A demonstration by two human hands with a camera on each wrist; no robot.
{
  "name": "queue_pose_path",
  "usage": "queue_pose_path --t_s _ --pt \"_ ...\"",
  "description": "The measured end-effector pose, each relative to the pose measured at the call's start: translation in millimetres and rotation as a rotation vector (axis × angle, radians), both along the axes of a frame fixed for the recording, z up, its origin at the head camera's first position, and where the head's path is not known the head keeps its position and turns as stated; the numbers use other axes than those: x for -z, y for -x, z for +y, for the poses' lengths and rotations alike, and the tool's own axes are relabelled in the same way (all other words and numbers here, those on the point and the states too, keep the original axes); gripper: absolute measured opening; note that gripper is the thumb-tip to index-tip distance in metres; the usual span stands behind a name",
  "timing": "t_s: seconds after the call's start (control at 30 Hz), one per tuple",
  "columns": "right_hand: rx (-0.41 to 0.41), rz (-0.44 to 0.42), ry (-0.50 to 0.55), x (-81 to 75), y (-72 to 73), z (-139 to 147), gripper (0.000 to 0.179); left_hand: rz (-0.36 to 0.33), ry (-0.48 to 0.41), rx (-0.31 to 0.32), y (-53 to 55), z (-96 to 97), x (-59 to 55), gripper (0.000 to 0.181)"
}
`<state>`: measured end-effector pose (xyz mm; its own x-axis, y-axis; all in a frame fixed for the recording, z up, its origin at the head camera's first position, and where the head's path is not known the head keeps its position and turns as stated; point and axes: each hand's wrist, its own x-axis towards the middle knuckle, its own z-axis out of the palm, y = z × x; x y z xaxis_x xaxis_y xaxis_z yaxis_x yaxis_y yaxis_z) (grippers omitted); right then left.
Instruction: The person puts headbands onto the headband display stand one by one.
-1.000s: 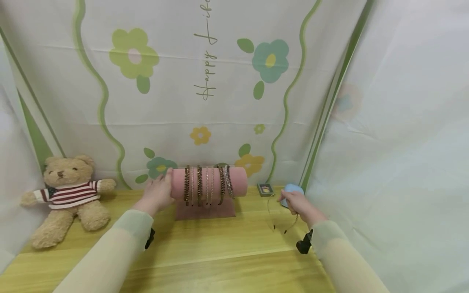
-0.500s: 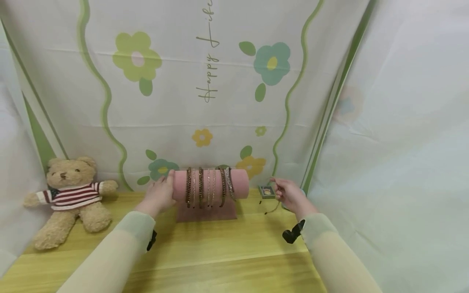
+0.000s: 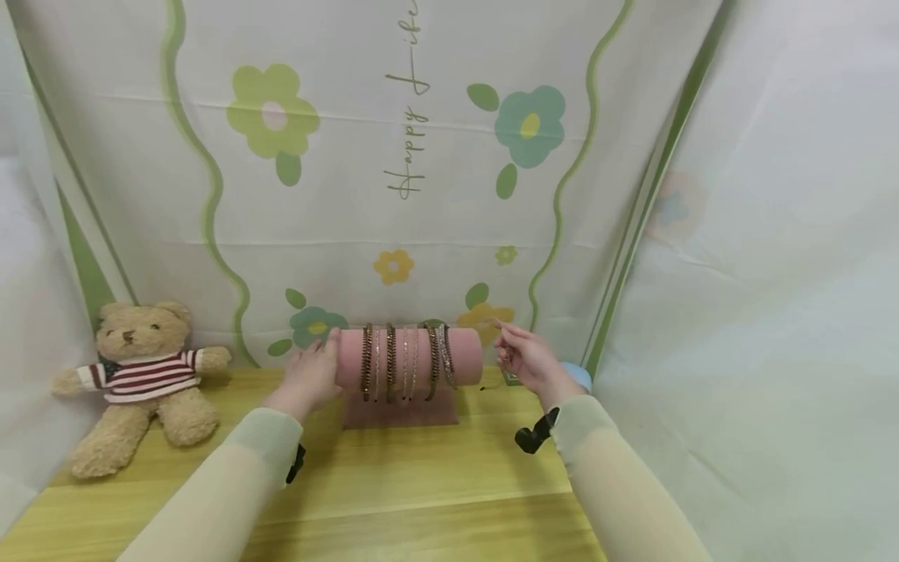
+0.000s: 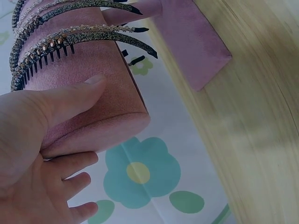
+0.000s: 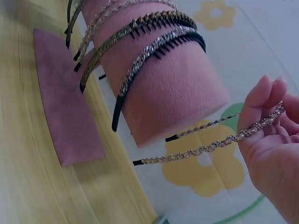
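A pink velvet headband stand [image 3: 465,357], a horizontal roll on a flat base, carries several beaded headbands [image 3: 390,363] side by side. My left hand [image 3: 309,375] holds the roll's left end, its thumb on the velvet; in the left wrist view the other fingers spread past the end face. My right hand [image 3: 530,361] pinches one more headband [image 5: 201,150], slim and studded with glittering beads, at the middle of its arc. Its two black-tipped ends point toward the roll's right end, overlapping the backdrop just beyond it in the right wrist view. My palm partly hides the band.
At the left sits a teddy bear [image 3: 140,382] in a striped sweater. A light-blue rounded object [image 3: 579,375] and a small dark box [image 3: 512,381] lie behind my right hand, mostly covered. A flowered cloth [image 3: 337,211] rises behind the wooden table [image 3: 393,484].
My right hand has lifted the headband and brought it leftward, close to the stand's right end, turning its tips toward the roll. The left hand keeps its hold on the stand.
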<state>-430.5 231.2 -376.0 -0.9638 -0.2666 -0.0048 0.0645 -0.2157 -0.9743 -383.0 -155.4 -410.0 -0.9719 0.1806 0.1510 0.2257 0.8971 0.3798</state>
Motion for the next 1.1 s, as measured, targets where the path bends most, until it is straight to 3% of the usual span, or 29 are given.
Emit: queue_pose_path --t_s 0.13,0.43,0.8,1.1 --pt "-0.011 -0.011 0.034 -2.2 3.5 -11 0.049 -0.002 0.003 -0.002 0.1 0.4 0.0 0.114" --pt "-0.018 0.025 -0.023 -2.9 6.6 -33 0.047 -0.002 0.004 -0.002 -0.2 0.1 -0.2 0.113" --pt "0.041 -0.003 -0.033 1.4 10.0 -52 0.045 -0.009 -0.005 -0.007 -1.5 0.3 -3.2 0.113" --pt "0.116 0.033 -0.117 4.5 11.0 -65 0.043 -0.005 -0.02 -0.013 -0.4 0.5 -1.6 0.113"
